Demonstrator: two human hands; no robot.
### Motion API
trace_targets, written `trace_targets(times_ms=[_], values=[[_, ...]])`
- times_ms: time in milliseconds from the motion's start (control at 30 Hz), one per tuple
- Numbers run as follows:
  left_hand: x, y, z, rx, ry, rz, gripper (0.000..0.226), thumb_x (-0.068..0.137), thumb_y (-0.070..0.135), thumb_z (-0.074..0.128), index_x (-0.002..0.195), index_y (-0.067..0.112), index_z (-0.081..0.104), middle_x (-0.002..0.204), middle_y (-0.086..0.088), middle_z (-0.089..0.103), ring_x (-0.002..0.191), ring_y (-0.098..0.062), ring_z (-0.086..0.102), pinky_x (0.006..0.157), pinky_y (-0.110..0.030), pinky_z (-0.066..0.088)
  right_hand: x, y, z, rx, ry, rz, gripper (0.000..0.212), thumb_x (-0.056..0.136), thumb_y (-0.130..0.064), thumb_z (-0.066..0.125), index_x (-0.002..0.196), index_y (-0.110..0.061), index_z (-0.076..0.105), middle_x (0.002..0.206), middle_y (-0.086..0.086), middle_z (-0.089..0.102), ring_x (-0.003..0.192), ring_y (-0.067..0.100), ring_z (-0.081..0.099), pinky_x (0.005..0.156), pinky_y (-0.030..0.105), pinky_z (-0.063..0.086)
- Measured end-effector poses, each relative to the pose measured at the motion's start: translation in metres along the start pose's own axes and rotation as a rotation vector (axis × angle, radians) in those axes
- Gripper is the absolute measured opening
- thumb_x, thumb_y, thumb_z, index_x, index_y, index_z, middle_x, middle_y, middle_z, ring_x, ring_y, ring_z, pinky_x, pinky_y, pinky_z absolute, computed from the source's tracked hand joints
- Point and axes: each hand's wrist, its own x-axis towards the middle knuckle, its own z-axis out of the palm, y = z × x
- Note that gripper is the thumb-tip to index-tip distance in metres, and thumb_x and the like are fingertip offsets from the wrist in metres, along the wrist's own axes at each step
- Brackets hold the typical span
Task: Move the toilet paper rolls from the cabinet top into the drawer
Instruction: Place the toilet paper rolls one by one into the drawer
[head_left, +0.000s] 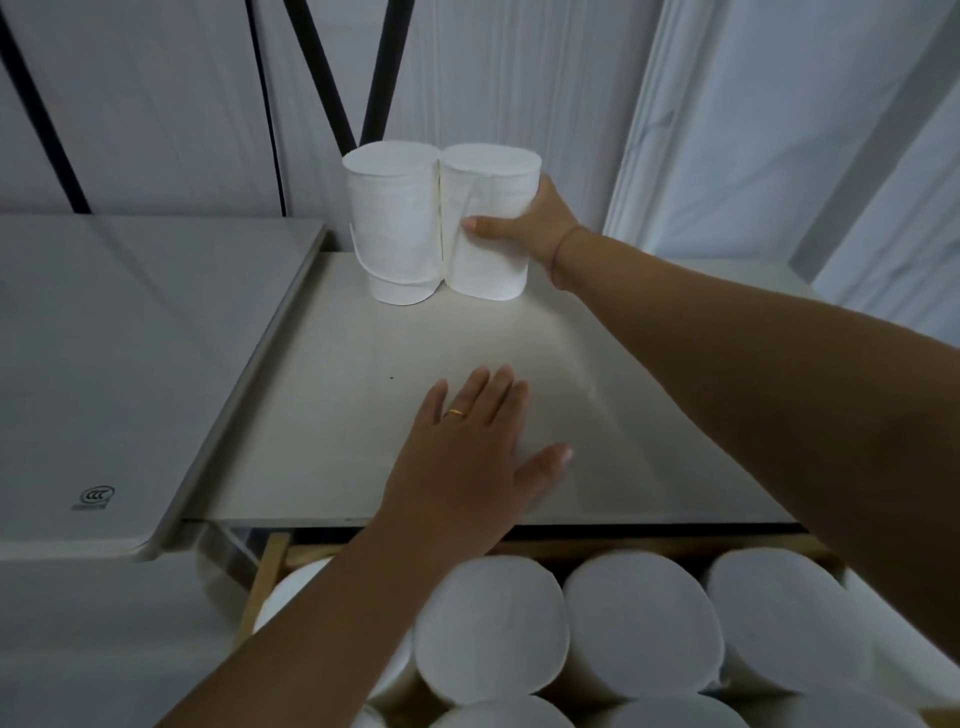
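Observation:
Two white toilet paper rolls stand upright, side by side and touching, at the back of the beige cabinet top (322, 415). My right hand (530, 223) is wrapped around the right roll (488, 260), thumb across its front. The left roll (395, 228) has a loose sheet end hanging at its left side. My left hand (467, 457) lies flat on the cabinet top near its front edge, fingers spread, a gold ring on one finger, holding nothing. Below the front edge, the open wooden drawer (270, 566) holds several white rolls (488, 629) standing upright.
A grey-white table surface (104, 364) with a small logo adjoins the cabinet top on the left. White sheeting and black poles (322, 73) stand right behind the rolls. A white curtain (779, 130) hangs at the right.

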Motion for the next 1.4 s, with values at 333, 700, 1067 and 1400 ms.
trace_targets(times_ms=[333,700,1067,1400], values=[[-0.001,0.003,-0.010,0.030,-0.064,-0.017,0.074,0.088,0.065,0.011,0.149,0.024,0.013,0.159,0.007,0.008,0.144,-0.008,0.001,0.117,-0.036,0.000,-0.129,0.000,-0.066,0.053,-0.101,-0.094,0.076,0.064,-0.008,0.086,0.132,-0.009,0.051,0.126,0.010,0.064,0.117,0.023,0.060,0.103,0.047,0.047],[-0.036,0.164,-0.049,-1.061,-0.135,0.018,0.085,0.074,0.074,0.022,0.147,0.032,0.014,0.155,0.016,0.016,0.136,0.004,0.016,0.112,-0.023,0.014,-0.355,-0.014,-0.216,0.078,-0.234,0.046,0.083,0.062,-0.033,0.086,0.135,-0.023,0.048,0.129,0.003,0.063,0.118,0.021,0.061,0.089,0.032,0.055],[-0.077,0.325,-0.013,-1.364,-0.132,-0.130,0.048,0.080,0.059,0.049,0.123,0.043,0.034,0.112,0.015,0.052,0.098,-0.007,0.053,0.071,-0.017,0.045,-0.457,0.002,-0.249,0.256,0.089,0.213,0.049,0.080,-0.070,0.050,0.111,-0.036,0.066,0.109,-0.003,0.072,0.102,0.017,0.069,0.078,0.028,0.057],[-0.083,0.297,0.048,-0.660,-0.115,-0.131,0.060,0.092,0.056,0.030,0.142,0.025,0.015,0.148,-0.002,0.034,0.133,-0.020,0.036,0.118,-0.042,0.006,-0.436,0.061,-0.227,0.076,0.236,0.342,0.012,0.094,-0.030,0.054,0.106,-0.028,0.056,0.112,0.005,0.061,0.101,0.022,0.059,0.081,0.033,0.056]])
